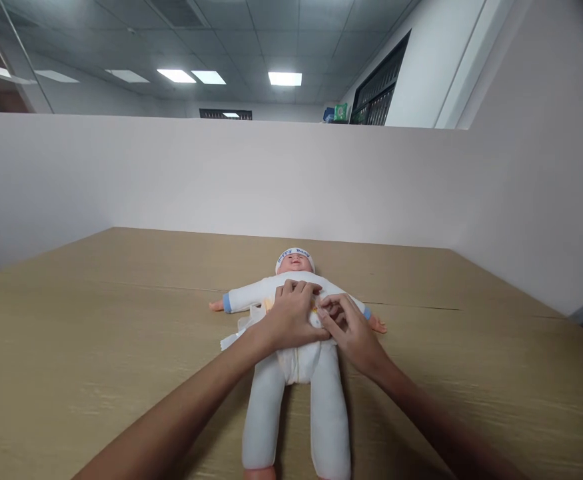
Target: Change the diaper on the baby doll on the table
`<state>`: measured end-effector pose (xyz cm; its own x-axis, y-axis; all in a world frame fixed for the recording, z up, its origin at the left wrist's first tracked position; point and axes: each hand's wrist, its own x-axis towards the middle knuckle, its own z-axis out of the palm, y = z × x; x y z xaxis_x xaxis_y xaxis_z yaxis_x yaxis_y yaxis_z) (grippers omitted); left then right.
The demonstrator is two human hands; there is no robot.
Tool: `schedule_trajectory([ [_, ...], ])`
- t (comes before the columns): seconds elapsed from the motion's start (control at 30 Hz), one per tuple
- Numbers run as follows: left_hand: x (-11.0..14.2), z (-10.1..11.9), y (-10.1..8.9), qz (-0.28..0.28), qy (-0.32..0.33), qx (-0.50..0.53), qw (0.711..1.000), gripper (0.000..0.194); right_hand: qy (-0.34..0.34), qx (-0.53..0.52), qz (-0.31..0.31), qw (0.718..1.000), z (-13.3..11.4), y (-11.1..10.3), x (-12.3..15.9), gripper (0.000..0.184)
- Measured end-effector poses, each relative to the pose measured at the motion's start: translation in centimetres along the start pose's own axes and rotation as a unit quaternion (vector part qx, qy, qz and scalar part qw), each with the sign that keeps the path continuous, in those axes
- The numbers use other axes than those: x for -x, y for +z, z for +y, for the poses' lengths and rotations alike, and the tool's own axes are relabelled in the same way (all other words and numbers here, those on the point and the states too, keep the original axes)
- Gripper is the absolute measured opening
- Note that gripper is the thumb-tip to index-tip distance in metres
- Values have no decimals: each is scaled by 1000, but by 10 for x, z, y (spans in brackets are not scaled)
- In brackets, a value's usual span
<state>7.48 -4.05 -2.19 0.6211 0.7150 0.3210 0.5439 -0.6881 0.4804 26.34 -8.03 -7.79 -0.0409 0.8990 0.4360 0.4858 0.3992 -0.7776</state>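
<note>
A baby doll [296, 373] in a white suit with blue cuffs and a white cap lies on its back on the wooden table [96, 320], head away from me. My left hand [291, 313] rests on the doll's belly, fingers curled down onto the cloth. My right hand [348, 330] lies beside it on the doll's right side, fingertips pinched together at the waist. A white diaper [236, 333] shows under the doll's hips, one flap sticking out to the left. What the fingers hold is too small to make out.
White partition walls [271, 180] close off the table at the back and the right. The table edge runs off to the left and lower right.
</note>
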Motion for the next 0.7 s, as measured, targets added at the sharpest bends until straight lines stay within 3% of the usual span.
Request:
schedule_trajectory([
  [0.07,0,-2,-8,-25,-3,36,999,77,-80,28,2,996,1,-3,18,36],
  [0.2,0,-7,-27,-71,-34,148,986,87,-189,92,-84,974,4,-7,37,60],
  [0.33,19,-17,-36,-17,-22,215,976,59,-196,103,-109,969,9,-10,37,62],
  [0.43,53,-37,-36,60,-45,167,983,44,-196,86,-102,972,10,-13,38,63],
  [0.53,90,-65,-38,107,-88,78,987,38,-193,57,-53,978,3,-16,40,60],
  [0.7,122,-96,-44,70,-172,-65,980,44,-203,96,31,974,-39,-13,27,32],
])
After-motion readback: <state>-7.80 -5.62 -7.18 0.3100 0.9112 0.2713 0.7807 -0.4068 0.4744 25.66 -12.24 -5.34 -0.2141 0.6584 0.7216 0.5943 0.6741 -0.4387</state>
